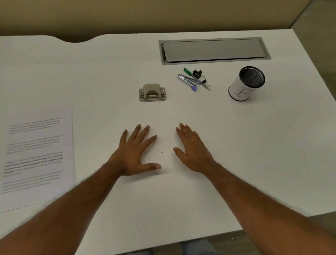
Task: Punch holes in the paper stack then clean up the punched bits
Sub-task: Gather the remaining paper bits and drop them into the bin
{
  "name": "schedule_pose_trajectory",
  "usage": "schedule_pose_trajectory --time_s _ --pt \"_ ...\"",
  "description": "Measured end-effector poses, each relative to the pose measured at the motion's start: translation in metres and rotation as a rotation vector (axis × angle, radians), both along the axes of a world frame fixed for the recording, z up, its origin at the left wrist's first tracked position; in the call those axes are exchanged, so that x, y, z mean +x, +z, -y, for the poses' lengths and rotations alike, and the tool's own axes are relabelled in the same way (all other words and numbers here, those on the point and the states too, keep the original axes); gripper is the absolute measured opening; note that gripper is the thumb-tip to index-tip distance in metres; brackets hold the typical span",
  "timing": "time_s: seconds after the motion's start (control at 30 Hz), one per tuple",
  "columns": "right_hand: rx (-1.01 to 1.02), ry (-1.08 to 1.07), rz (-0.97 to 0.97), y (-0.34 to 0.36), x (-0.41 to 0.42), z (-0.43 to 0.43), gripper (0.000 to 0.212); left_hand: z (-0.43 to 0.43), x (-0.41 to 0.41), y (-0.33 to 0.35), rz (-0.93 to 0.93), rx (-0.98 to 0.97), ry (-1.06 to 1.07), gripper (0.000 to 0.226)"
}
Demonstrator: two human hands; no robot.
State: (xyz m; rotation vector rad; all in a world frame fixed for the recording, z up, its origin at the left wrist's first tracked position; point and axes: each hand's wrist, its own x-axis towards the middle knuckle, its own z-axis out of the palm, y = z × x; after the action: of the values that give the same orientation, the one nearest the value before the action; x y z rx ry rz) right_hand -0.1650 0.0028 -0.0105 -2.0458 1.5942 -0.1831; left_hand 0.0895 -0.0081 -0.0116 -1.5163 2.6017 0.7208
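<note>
Both hands flat on desk (241,153), fingers spread, empty. Paper stack (38,157) far left, long axis toward far edge — left hand (135,155) nearer. Hole punch (152,93) ahead of right hand (192,150).

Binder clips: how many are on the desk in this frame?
2, both black. One binder clip lies beside the green pen; the other binder clip sits just right of the stapler. The mesh cup could hide more.

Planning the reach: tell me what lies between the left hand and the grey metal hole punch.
Only bare white desk between left hand and hole punch, head view.
</note>
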Motion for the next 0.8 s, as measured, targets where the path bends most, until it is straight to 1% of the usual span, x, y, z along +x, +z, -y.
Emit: schedule_pose_trajectory --time_s 0.07,0.1,0.17,0.23,0.33,0.5,0.67,0.73,0.8 --pt "-0.024 0.063 -0.183 -0.008 0.005 -0.004 0.076 -0.006 0.004 -0.007 0.078 -0.018 -0.019 0.112" --pt "-0.028 0.076 -0.233 -0.011 0.008 -0.007 0.079 -0.008 0.005 -0.01 0.098 -0.032 -0.026 0.113" --pt "-0.035 0.065 -0.268 -0.016 0.016 -0.015 0.084 -0.015 0.008 -0.014 0.107 -0.067 -0.04 0.114" --pt "-0.049 0.041 -0.272 -0.02 0.025 -0.023 0.087 -0.022 0.009 -0.018 0.11 -0.097 -0.053 0.117" --pt "-0.064 0.049 -0.269 -0.023 0.036 -0.035 0.085 -0.034 0.008 -0.021 0.118 -0.121 -0.06 0.122" --pt "-0.093 0.152 -0.247 -0.027 0.047 -0.056 0.081 -0.048 0.009 -0.022 0.105 -0.124 -0.079 0.125" --pt "-0.124 0.235 -0.227 -0.029 0.047 -0.066 0.077 -0.056 0.014 -0.02 0.099 -0.129 -0.108 0.123" --pt "-0.137 0.21 -0.201 -0.028 0.048 -0.068 0.074 -0.058 0.017 -0.019 0.094 -0.14 -0.084 0.124" --pt "-0.139 0.107 -0.193 -0.029 0.047 -0.071 0.075 -0.061 0.022 -0.019 0.12 -0.142 -0.029 0.127"
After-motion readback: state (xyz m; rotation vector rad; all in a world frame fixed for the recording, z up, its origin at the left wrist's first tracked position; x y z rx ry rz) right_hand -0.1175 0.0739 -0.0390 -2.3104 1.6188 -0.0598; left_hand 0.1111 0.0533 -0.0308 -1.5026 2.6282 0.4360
